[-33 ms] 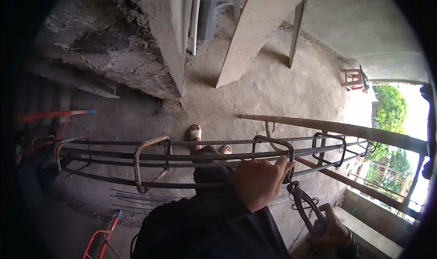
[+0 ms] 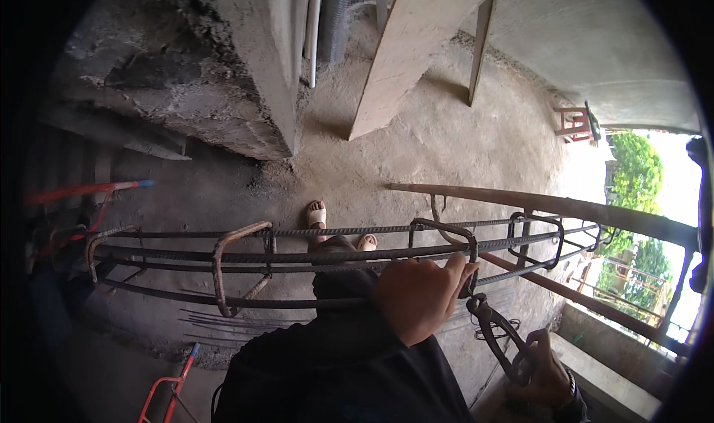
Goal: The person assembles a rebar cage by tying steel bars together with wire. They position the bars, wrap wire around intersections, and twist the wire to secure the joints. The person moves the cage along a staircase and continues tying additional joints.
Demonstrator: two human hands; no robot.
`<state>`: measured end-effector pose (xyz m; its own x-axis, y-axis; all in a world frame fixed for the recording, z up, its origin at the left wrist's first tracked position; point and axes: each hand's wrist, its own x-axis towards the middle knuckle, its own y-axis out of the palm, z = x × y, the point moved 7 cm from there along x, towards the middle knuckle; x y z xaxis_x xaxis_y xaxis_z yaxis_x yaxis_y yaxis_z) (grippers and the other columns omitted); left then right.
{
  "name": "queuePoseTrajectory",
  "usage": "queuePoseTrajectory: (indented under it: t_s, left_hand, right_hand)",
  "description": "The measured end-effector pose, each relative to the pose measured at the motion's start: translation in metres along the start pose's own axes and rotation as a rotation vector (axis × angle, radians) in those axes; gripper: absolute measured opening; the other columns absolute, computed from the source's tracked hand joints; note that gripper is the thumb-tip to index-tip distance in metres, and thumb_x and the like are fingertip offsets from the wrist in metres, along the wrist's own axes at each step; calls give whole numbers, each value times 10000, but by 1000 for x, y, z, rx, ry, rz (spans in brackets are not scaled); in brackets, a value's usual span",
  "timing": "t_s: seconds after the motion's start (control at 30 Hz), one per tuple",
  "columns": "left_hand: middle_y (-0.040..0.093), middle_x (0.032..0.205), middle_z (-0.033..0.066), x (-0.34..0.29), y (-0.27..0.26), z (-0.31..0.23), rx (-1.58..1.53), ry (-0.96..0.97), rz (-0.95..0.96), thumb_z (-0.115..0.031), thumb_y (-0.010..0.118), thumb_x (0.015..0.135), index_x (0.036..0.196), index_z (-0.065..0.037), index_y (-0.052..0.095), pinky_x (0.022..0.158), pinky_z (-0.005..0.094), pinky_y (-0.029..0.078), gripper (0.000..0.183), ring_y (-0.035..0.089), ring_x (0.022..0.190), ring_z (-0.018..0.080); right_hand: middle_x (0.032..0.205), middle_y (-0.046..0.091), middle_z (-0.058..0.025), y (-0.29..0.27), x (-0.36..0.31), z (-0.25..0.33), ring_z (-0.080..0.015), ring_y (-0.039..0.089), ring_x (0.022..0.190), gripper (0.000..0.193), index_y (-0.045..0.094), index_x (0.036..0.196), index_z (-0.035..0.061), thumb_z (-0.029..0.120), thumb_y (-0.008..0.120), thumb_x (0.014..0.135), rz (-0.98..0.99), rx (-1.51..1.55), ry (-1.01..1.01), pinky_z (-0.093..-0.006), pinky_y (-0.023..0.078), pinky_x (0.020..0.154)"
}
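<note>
A long rebar cage (image 2: 312, 255) of ribbed bars and bent stirrups runs across in front of me. My left hand (image 2: 416, 298) is closed at its near side, thumb and fingers pressed on a dark stirrup (image 2: 474, 246) right of the middle. Just below that stirrup, the jaws of dark metal pincers (image 2: 492, 325) sit close to the lower corner; whether they bite on wire there I cannot tell. Gripping the pincers' handles is my right hand (image 2: 547, 375), at the lower right. Thin loops of wire (image 2: 487, 335) show beside the jaws.
Rusty pipes (image 2: 550, 201) slope away on the right, towards an open edge with trees outside. Red trestle legs (image 2: 160, 382) stand at left. Thin rods (image 2: 253, 325) lie on the floor below the cage. A board (image 2: 416, 58) and a concrete column (image 2: 260, 66) are beyond, with a stool (image 2: 574, 123).
The whole view has shifted slightly left. My right hand on the pincers sits a little farther right; my left hand keeps its place at the stirrup.
</note>
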<state>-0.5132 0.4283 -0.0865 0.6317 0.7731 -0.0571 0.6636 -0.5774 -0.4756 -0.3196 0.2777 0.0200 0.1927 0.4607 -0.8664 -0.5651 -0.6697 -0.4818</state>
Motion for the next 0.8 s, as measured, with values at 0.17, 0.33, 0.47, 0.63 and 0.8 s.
queuePoseTrajectory:
  t_s: [0.17,0.33,0.47,0.63,0.8]
  left_hand:
    - [570,509,138,0,0,1,20,-20,53,-313,534,1048,946,-72,625,447,425,485,277,638,479,312]
    - [595,509,124,6,-5,3,-9,64,72,-310,510,1053,1009,-64,623,431,413,498,275,648,455,280]
    - [574,535,165,2,-3,5,26,4,22,-314,562,1035,952,-89,621,449,472,470,246,632,503,354]
    - [573,554,183,-7,-1,-4,-26,63,-39,-315,562,1031,998,-26,584,500,479,472,292,616,500,363]
    - [620,594,147,-23,6,-21,270,22,-318,-345,559,1023,1009,-73,594,473,468,465,274,625,496,340]
  right_hand:
    - [930,616,-148,-2,-23,37,-384,627,831,427,553,1125,31,56,646,709,-566,-603,-51,-472,484,758]
    - [661,610,-51,53,8,1,-133,577,583,374,617,997,6,266,830,834,-38,363,33,-340,469,575]
    - [782,592,27,99,31,-20,-73,518,718,286,613,911,48,227,828,850,18,567,-35,-275,438,655]
    - [931,651,-60,119,40,-22,-124,603,848,230,609,1114,-1,35,722,917,-62,791,-363,-281,509,748]
    - [785,606,13,119,59,-24,-74,524,692,201,596,1046,21,97,743,931,-153,675,-605,-241,431,626]
